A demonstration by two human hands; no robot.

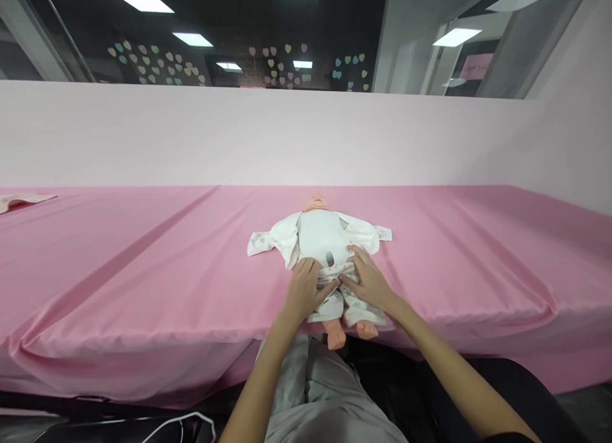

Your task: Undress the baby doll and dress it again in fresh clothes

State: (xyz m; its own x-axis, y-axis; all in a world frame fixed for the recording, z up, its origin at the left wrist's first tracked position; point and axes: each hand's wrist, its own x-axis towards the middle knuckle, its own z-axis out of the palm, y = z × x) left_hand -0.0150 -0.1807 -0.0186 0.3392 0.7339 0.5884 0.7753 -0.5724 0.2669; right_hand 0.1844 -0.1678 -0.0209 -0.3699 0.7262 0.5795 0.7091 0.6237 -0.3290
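Observation:
A baby doll (320, 236) lies on its back with its head away from me and its bare feet at the table's front edge. Its white patterned top (285, 236) is spread apart, and the sleeves reach out to both sides. White patterned pants (329, 308) cover its legs. My left hand (306, 285) grips the pants' waistband on the left side, thumb pointing inward. On the other side my right hand (367, 280) has its thumb and fingers closed round the waistband. A small dark patch (329, 259) shows on the doll's belly just above the waistband.
A pink cloth (143, 271) with folds covers the table and hangs over the front edge. Folded pale fabric (23, 201) lies at the far left. Behind the table stands a white wall (239, 137) with a window above. A white cable (186, 419) is below at left.

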